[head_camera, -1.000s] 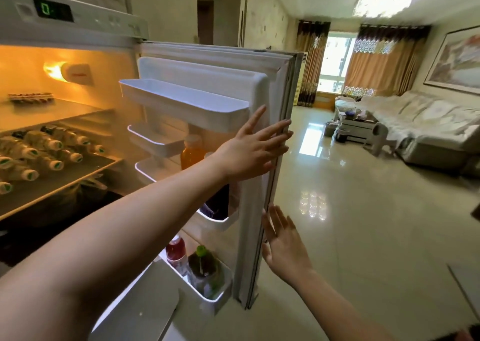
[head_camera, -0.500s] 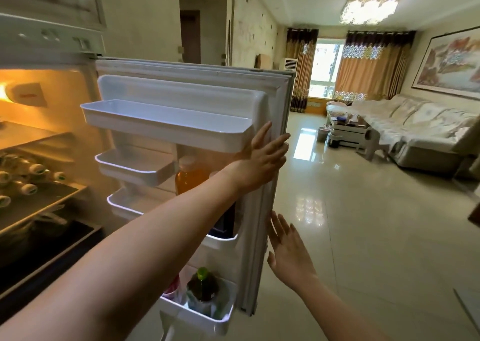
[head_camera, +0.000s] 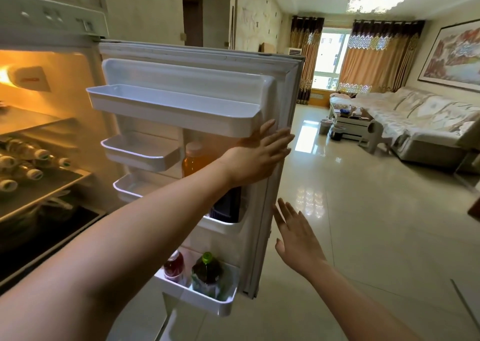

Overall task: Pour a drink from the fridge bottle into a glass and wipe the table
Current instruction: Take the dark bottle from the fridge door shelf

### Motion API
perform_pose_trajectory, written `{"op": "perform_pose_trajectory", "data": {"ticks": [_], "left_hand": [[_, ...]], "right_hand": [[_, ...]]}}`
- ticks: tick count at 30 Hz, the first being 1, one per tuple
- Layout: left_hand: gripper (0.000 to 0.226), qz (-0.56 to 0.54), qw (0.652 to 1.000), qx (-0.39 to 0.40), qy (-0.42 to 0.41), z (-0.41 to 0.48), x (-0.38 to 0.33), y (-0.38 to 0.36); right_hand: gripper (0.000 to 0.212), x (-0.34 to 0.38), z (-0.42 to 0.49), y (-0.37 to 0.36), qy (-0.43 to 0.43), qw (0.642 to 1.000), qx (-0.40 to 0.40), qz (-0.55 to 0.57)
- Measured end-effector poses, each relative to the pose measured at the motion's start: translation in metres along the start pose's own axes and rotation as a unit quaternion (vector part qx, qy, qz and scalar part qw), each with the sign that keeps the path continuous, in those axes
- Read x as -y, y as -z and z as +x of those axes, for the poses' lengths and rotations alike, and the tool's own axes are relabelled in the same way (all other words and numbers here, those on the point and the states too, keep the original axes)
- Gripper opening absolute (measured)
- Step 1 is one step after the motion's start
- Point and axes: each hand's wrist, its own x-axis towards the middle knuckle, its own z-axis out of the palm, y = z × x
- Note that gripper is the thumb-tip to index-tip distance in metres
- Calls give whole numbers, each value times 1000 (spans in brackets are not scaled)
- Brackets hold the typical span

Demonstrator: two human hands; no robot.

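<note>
The white fridge door (head_camera: 283,86) stands wide open. My left hand (head_camera: 257,156) lies flat against its inner edge, fingers spread, holding nothing. My right hand (head_camera: 296,239) hovers open just off the door's outer edge, lower down. Behind my left forearm an orange-filled bottle (head_camera: 193,159) stands in a door shelf. In the bottom door shelf (head_camera: 207,301) stand a red-capped bottle (head_camera: 174,265) and a dark bottle with a green cap (head_camera: 206,270).
Several small bottles (head_camera: 23,164) lie on a lit fridge shelf at the left. A glossy tiled floor (head_camera: 363,223) stretches to the right. At the far end of the room stand a coffee table (head_camera: 350,122) and a covered sofa (head_camera: 426,125).
The view has swung right, so less of the fridge interior shows. Both hands stay on and beside the door edge in nearly the same pose.
</note>
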Motion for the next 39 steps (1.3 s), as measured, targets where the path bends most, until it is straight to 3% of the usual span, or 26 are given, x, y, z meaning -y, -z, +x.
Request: {"op": "perform_pose_trajectory", "data": {"ticks": [4, 7, 11, 14, 18, 23, 27, 35, 39], "left_hand": [[41, -82, 996, -28, 3, -58, -7, 29], [29, -126, 974, -90, 167, -119, -9, 43], [36, -257, 880, -78, 392, -182, -40, 45], [57, -334, 803, -24, 493, -181, -71, 41], [82, -359, 771, -22, 525, -144, -94, 31], [99, -352, 729, 3, 587, -108, -103, 24], [89, -353, 719, 23, 598, -99, -99, 17], [79, -407, 689, -19, 599, -104, -95, 18], [75, -421, 709, -56, 564, -109, -93, 22]], "right_hand": [[82, 8, -17, 11, -25, 999, -15, 27], [67, 22, -29, 21, -41, 994, -69, 76], [52, 56, -31, 31, -47, 983, -117, 132], [51, 79, -29, 38, -45, 981, -120, 148], [51, 90, -33, 46, -47, 982, -112, 145], [51, 84, -49, 46, -67, 985, -91, 133], [50, 79, -60, 44, -76, 985, -93, 126], [53, 78, -63, 47, -87, 986, -71, 121], [53, 81, -63, 50, -80, 985, -92, 126]]}}
